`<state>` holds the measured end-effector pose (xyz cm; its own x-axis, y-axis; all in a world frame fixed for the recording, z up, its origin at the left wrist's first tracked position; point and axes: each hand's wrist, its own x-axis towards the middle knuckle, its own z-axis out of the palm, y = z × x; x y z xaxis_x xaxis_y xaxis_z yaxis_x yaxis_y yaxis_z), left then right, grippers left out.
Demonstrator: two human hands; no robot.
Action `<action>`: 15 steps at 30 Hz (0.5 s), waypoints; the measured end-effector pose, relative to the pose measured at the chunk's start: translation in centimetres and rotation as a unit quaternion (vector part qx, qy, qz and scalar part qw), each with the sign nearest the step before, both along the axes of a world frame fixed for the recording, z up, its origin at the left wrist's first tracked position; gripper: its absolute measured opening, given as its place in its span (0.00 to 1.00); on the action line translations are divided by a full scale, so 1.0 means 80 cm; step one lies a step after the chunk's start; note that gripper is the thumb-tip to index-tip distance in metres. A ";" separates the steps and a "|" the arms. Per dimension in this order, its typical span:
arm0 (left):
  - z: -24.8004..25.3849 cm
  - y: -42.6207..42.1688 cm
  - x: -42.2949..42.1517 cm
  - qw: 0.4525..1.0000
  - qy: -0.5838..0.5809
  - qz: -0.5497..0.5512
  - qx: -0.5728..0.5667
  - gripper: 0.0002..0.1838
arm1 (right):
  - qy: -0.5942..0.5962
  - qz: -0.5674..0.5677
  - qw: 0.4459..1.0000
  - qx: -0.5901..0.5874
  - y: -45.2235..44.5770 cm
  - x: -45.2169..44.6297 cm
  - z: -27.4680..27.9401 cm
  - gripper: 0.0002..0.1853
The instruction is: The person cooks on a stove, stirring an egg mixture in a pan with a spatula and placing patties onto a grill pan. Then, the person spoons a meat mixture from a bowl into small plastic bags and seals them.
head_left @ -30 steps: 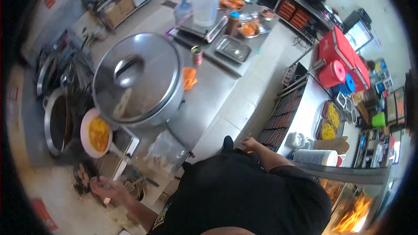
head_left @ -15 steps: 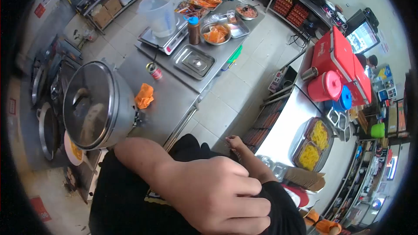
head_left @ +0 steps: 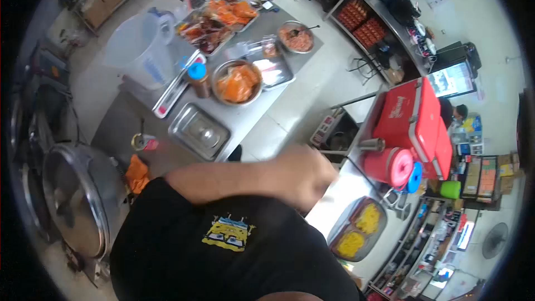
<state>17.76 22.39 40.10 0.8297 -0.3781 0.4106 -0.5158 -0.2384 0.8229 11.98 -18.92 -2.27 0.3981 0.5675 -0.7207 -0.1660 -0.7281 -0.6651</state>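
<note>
Since half a second ago, the left hand [head_left: 305, 179] has swung from low across the chest to a reach farther out, and the view has turned so that the pot sits lower at the left. The right hand, seen then beside the counter, cannot now be made out; it may lie behind the left.

Taking the left hand as the clock's hub: its fingers look curled, yet blur hides whether they grip anything, so I cannot tell. Nearest is the pale counter [head_left: 348, 187] at three o'clock; whether they touch is unclear. On that counter, between four and five, lies a tray [head_left: 374, 243] with two portions of yellow food [head_left: 368, 218]. At three stands a lidded red bucket [head_left: 384, 164], apart from the hand.

At ten, on the steel worktop [head_left: 114, 120], a steel tray [head_left: 174, 128] lies flat; at eleven a metal bowl [head_left: 238, 103] holds orange food [head_left: 237, 82].

Judged by how things lie, the yellow food is already divided, while the orange food sits in its bowl, untouched by the visible hand. How much work is left cannot be read from this.

Farther off, at nine, are an orange cloth [head_left: 137, 174] and the pot [head_left: 78, 203], its lid on; at two, red coolers [head_left: 404, 108].
</note>
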 end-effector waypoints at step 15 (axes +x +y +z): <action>-0.467 0.166 0.399 0.766 0.223 0.532 0.283 0.07 | 0.045 -0.399 0.915 -0.032 0.091 0.482 0.089 0.14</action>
